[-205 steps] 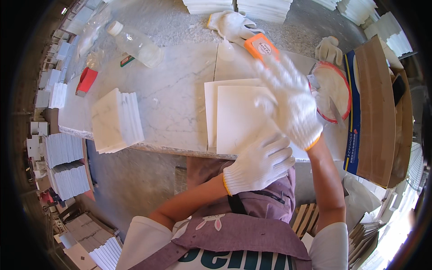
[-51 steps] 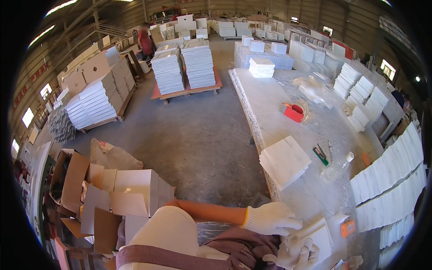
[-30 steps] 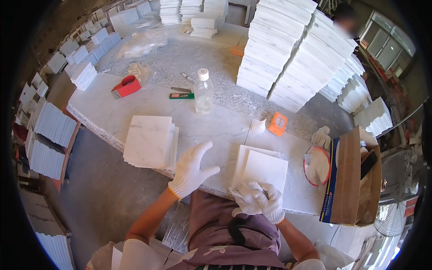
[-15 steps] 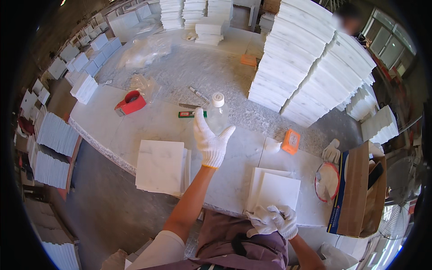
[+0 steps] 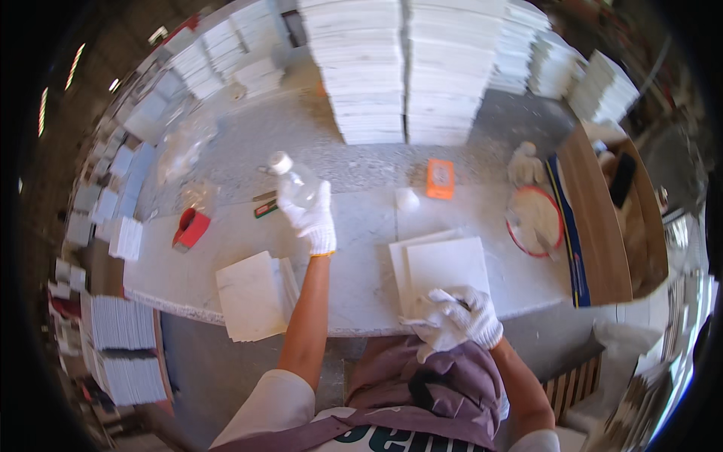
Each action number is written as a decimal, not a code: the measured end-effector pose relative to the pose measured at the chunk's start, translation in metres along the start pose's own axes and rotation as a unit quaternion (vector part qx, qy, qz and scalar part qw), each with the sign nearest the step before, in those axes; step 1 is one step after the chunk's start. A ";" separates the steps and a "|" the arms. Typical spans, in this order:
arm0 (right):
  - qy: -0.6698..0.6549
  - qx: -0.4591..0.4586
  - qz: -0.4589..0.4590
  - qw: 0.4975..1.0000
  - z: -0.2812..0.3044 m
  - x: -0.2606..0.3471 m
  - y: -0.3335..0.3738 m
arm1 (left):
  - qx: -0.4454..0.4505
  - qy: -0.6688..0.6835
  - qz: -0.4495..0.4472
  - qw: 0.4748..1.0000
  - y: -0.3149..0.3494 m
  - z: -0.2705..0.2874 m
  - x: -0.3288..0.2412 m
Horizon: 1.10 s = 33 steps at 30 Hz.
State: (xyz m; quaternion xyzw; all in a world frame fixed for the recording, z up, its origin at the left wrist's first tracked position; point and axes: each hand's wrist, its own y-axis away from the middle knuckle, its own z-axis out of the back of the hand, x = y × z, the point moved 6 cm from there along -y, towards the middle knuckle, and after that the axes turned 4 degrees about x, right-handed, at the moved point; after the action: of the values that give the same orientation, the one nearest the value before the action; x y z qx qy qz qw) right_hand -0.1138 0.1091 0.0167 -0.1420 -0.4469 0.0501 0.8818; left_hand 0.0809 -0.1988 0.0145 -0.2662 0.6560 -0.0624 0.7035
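My left hand point(image 5: 314, 220), in a white knit glove, is closed around a clear plastic bottle point(image 5: 298, 186) with a white cap. The bottle tilts to the left above the tabletop. Close to my apron, my gloved right hand point(image 5: 479, 319) grips a crumpled white cloth point(image 5: 437, 325). That cloth is at the near edge of a few square white marble tiles point(image 5: 446, 265). More such tiles point(image 5: 248, 295) lie left of my left forearm. Beyond them are a small green box point(image 5: 266, 209) and a red tape dispenser point(image 5: 191, 228).
Tall stacks of white tiles point(image 5: 448, 75) rise at the back of the marble table point(image 5: 361, 301). An orange box point(image 5: 440, 179) and a round white lump point(image 5: 407, 200) stand mid-table. A red-rimmed bowl of pale powder point(image 5: 536, 218) sits beside an open cardboard box point(image 5: 602, 218) at right.
My left hand has closed on the bottle, which now tilts where it stood upright. The view has turned to the right. My right hand still holds the cloth.
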 end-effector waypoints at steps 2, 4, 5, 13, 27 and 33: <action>-0.068 0.002 -0.038 0.997 -0.004 -0.017 0.009 | 0.015 0.035 -0.016 0.999 0.022 0.003 -0.034; 0.102 -0.020 0.090 0.990 0.010 -0.001 0.007 | 0.105 0.021 0.033 0.994 0.049 0.004 -0.077; 0.099 -0.025 0.092 0.991 0.011 -0.004 0.010 | 0.143 0.007 0.057 0.988 0.063 0.009 -0.093; -0.226 -0.124 -0.214 0.942 0.017 0.012 0.055 | 0.418 -0.205 -0.108 0.879 0.127 0.069 -0.139; -0.126 -0.268 -0.249 0.922 0.038 0.008 0.032 | 0.491 -0.419 -0.345 0.681 0.165 0.003 -0.165; -0.167 -0.251 -0.250 0.920 0.028 -0.002 0.028 | 0.499 -0.457 -0.373 0.635 0.160 -0.015 -0.166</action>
State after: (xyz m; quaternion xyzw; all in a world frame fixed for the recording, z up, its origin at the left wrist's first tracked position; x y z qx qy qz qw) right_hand -0.1369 0.1411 0.0224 -0.2314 -0.6068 -0.2629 0.7135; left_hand 0.0027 0.0056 0.0895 -0.0909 -0.0359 -0.5075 0.8561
